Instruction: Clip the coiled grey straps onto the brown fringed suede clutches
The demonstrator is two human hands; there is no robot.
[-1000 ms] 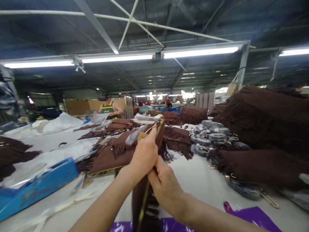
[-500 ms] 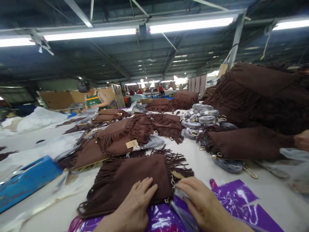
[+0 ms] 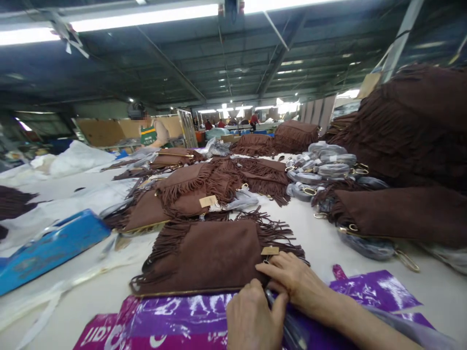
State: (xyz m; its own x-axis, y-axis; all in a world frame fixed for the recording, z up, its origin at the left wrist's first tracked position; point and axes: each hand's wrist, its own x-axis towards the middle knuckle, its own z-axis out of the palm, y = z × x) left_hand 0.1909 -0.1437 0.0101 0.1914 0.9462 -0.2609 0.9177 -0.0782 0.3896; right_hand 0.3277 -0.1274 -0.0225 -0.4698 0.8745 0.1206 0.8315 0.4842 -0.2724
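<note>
A brown fringed bag (image 3: 219, 253) lies flat in front of me, its zipped edge facing me and its fringe spread at both sides. At its near right corner, my right hand (image 3: 297, 279) is closed over the bag beside a small tan tag (image 3: 270, 251). My left hand (image 3: 253, 313) is closed just below that corner, close to the right hand; what its curled fingers pinch is hidden. A plastic-wrapped strap (image 3: 292, 325) runs out from between the hands over purple plastic sheeting (image 3: 182, 316).
A blue tape dispenser (image 3: 58, 243) stands left. More brown fringed bags (image 3: 186, 184) lie beyond. Wrapped coiled straps with gold clips (image 3: 323, 165) are heaped right of centre, near another bag (image 3: 397, 211) and a tall brown pile (image 3: 412, 131). A co-worker (image 3: 151, 129) stands far left.
My left hand has moved right, off the bag's face to its near right corner. My right hand has shifted onto that corner by the tag. The view has tilted down.
</note>
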